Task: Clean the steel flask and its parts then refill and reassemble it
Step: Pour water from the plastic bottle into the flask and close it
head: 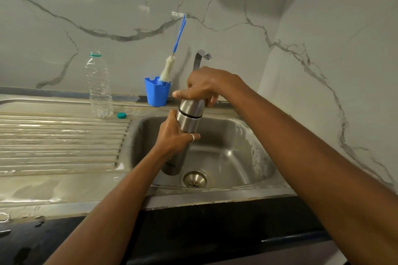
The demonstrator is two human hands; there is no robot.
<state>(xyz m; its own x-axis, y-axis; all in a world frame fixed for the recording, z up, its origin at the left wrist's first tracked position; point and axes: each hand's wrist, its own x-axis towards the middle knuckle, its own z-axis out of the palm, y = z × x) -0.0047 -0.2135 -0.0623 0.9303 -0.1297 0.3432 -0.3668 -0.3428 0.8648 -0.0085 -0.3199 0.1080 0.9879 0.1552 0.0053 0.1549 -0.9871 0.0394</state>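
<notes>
- Steel flask (pixel 188 123) hangs tilted over the sink (pixel 238 148), base low in the basin and near the drain in this view (whether it touches the metal I cannot tell).
- Left grip (pixel 175 135) is wrapped round the flask's middle, fingers curled tight on the body, a ring on 1 of them.
- Right grip (pixel 206 84) is clamped down over the cap (pixel 191 106) from above, thumb out to the left and fingers curled round the far side.
- The step in hand looks like turning the cap on its thread. Which way it turns cannot be read from 1 view.
- To do it well, use the left grip as the anchor and let only the right wrist turn.
- Hold the cap square to the neck so the thread does not cross.
- The right grip looks wet, so short firm turns are likely to slip less than 1 long twist.
- Working over the basin means drips, or a dropped cap, land in the sink and not on the surface.
- Within reach are a bottle brush (pixel 168 69) in a blue cup (pixel 157 93), an open plastic bottle (pixel 99 86) and its teal lid (pixel 121 115) on the drainboard (pixel 60 142).
</notes>
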